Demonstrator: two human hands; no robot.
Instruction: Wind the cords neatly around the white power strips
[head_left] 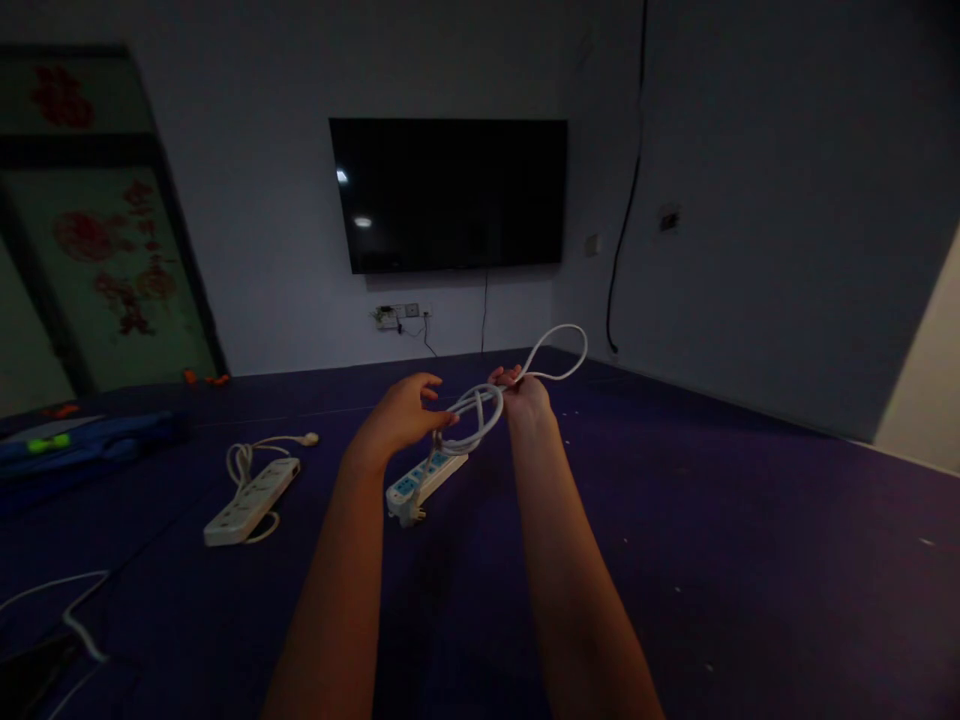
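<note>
Left hand (401, 415): thumb and fingers well apart, thumb at the edge of the coil; cannot tell if it presses on it. Right hand (525, 398): fingers curled, clamped on the white cord (480, 407). Cord is smooth, round, bendy; held up between the hands in loose coils, one big loop sticking out beyond the right hand. Power strip (437, 473) just below on the purple floor (720, 560): long, white plastic, blue socket faces. Pronged plug (412, 515) at its near end, partly over the strip. Left hand and coils hide part of the strip. Second strip (251, 508), white, to the left with its own bundled cord (240, 465). Black TV (450, 195) on wall ahead. Dim light.
</note>
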